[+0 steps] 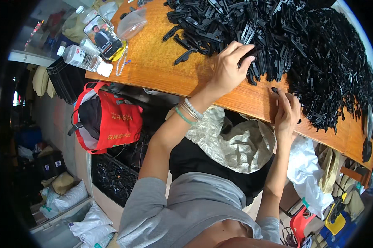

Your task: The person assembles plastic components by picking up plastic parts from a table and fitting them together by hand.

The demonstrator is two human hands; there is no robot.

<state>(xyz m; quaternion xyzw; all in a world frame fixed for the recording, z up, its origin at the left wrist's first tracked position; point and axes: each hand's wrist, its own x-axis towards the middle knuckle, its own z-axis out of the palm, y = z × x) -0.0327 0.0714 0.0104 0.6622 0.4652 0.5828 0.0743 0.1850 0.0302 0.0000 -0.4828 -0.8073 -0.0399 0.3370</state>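
Observation:
A large heap of small black plastic clip-like parts (314, 53) covers the far right of the wooden table (161, 58). At the heap's near left edge, my left hand (228, 68) bends thumb and fingers round a black plastic part whose outline blends into the pile. My right hand (287, 110) rests by the table's front edge. Its fingers are curled, and a black part's tip (274, 89) shows at the index finger. Another dark end pokes out beside the palm. Below the edge, an open woven sack (246, 153) lies across my lap.
A phone (103, 37) leans among clear bottles (79, 57) at the table's left, near a bead string (121, 64). A red bag (116, 120) hangs below. White sacks (93, 225) lie at lower left. White plastic (304, 169) and a red chair (300, 225) are at right.

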